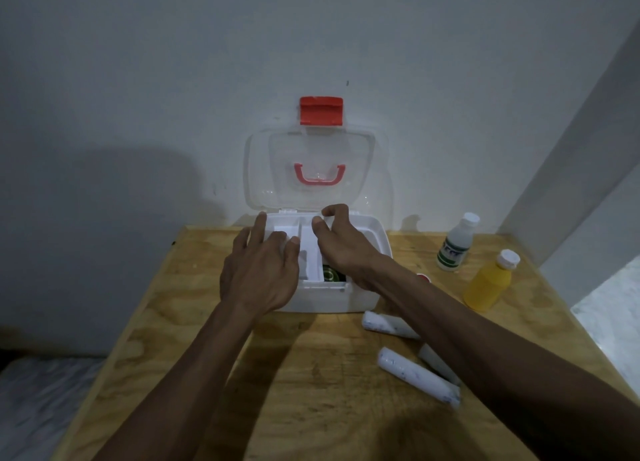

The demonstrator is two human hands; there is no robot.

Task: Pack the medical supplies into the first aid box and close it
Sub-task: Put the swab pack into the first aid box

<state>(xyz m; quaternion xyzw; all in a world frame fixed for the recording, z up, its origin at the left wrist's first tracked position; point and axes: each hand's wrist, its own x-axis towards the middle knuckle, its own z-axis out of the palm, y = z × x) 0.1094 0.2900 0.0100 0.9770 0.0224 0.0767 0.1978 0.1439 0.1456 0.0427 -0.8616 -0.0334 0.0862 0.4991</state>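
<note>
Squarely at the table's far edge: first aid box [332,299], white, clear lid [311,169] swung up against the wall, red latch [321,110] at top. Inside, a white divider tray [294,233], something dark and green [331,274] showing beneath it. Left hand [258,273] flat over the tray's left side, fingers spread, clamped on nothing. Right hand [341,249] at the tray's right part, thumb and forefinger curled near each other; whether pinching the tray edge, cannot tell. Probably seating or shifting the tray, packing only begun. Still outside: bandage rolls [415,375] near the right forearm, white bottle [455,244] and yellow bottle [490,282] farther right, on the wooden table [194,322]. Next, likely: settle the tray level, then reach right for a roll.
</note>
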